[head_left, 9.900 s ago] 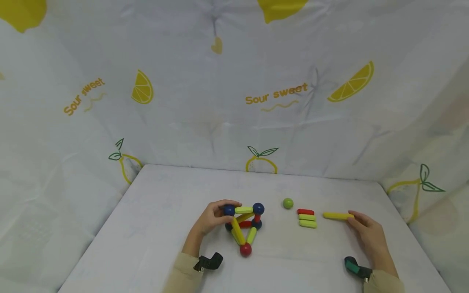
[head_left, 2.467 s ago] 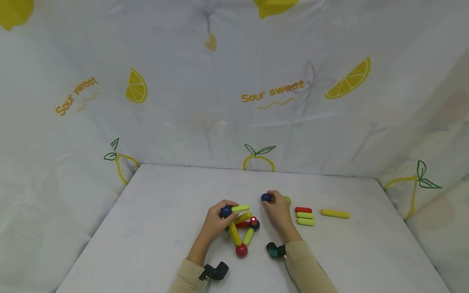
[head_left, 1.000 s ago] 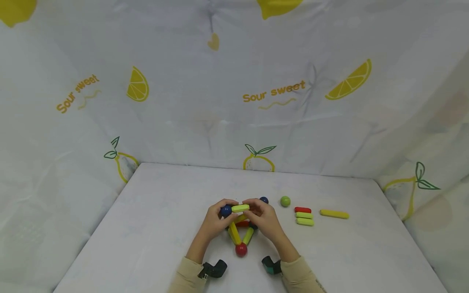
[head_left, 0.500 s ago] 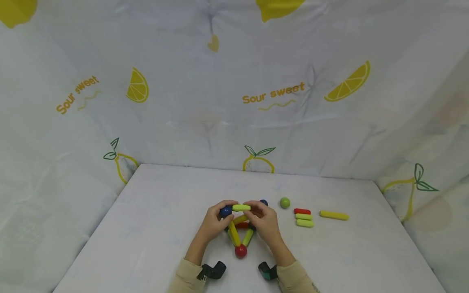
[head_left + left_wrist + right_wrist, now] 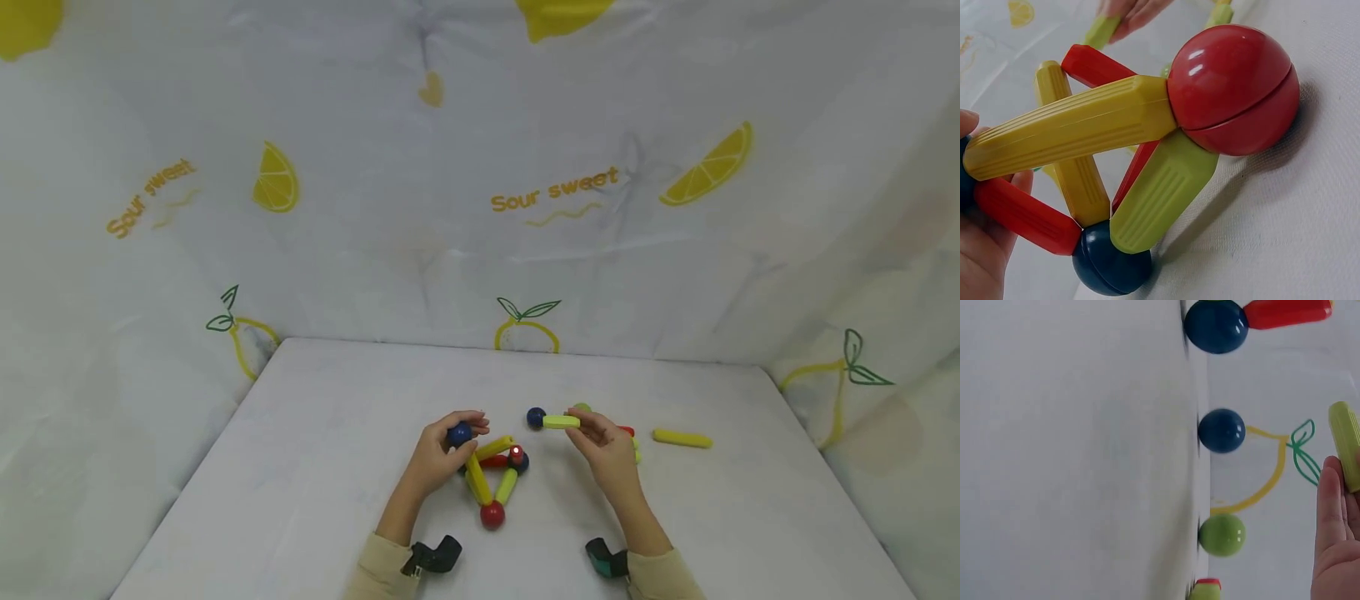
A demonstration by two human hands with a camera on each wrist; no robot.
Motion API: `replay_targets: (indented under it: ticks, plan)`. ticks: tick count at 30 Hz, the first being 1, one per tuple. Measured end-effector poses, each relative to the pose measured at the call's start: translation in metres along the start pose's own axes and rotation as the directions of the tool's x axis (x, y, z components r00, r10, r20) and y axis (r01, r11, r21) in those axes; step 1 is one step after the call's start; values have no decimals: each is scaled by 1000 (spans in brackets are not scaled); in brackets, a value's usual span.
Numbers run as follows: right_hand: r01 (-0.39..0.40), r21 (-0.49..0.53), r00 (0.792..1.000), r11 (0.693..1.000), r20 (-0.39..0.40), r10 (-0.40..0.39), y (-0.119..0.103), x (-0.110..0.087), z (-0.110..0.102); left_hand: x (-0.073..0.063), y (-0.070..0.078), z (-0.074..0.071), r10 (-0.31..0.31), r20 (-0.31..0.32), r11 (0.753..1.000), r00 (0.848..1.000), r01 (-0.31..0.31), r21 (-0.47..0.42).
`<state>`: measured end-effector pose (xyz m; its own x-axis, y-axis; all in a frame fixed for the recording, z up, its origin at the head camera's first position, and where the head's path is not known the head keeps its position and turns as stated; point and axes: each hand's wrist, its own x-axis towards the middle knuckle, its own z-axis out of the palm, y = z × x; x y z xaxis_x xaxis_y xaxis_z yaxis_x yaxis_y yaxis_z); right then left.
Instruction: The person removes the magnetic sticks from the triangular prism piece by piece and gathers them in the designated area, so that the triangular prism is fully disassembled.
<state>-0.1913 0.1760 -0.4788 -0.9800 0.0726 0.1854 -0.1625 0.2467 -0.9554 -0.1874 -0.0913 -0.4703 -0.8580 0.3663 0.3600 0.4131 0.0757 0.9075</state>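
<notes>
My left hand [image 5: 437, 448] grips the upper blue ball [image 5: 460, 434] of a magnetic stick-and-ball frame. From that ball a yellow stick [image 5: 1079, 125] slopes down to a red ball [image 5: 492, 514] on the table. A light green stick [image 5: 507, 484] joins the red ball to a lower blue ball [image 5: 1112, 259]. A short red stick [image 5: 516, 454] stands on the frame's right blue ball, its top end free. My right hand [image 5: 613, 458] pinches a loose light green stick [image 5: 1346, 447] in the air, apart from the frame. Fingers partly hide the held ball.
A loose blue ball [image 5: 1222, 430] and a green ball [image 5: 1222, 534] sit on the table behind the frame. A long yellow stick [image 5: 681, 438] lies at right. Short red and green sticks [image 5: 637, 457] are mostly behind my right hand. A printed cloth [image 5: 420, 250] hangs behind.
Earlier, the right hand put down the yellow stick, then the blue ball from the frame. Since half a second ago it has pulled the light green stick off the held ball and moved right.
</notes>
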Motion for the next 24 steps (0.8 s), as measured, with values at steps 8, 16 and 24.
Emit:
replay_targets:
  ticks: [8, 16, 24]
  plan:
    - [-132, -106, 991, 986, -23, 130, 21, -12, -49, -1, 1, 0, 25, -1, 1000, 1000, -25, 0]
    - [-317, -285, 947, 905, -40, 319, 44, -17, -87, 1, 0, -2, 37, 11, 999, 999, -36, -39]
    - [-306, -357, 948, 882, -34, 315, 57, -18, -88, 0, -1, -2, 39, 22, 999, 999, -39, -30]
